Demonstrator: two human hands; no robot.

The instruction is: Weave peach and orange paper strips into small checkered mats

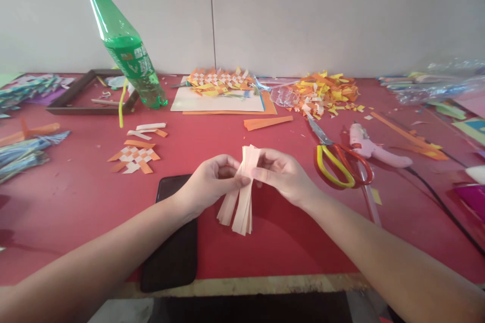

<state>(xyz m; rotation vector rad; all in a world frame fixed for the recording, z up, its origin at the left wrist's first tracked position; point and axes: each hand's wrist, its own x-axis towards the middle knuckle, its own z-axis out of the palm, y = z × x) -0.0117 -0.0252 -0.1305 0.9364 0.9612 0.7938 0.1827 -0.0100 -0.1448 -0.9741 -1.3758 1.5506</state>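
A bundle of pale peach paper strips [242, 207] is held between my two hands above the red table [295, 232], its lower ends fanned out in two groups. My left hand [215, 181] pinches the strips from the left with thumb and fingers. On the other side, the thumb of my right hand [282, 174] presses on the strips near their top, with the fingers curled behind. A black phone [172, 257] lies under my left wrist. Left of my hands rests a small woven orange and white paper piece [134, 156], with a few folded strips above it.
Red and yellow scissors [335, 161] and a pink glue gun [375, 149] with a black cable lie at right. A green bottle [131, 55] stands by a dark frame [56, 109]. Behind are paper scraps [329, 91] and white card [212, 105]; an orange strip bundle [267, 122] lies nearer.
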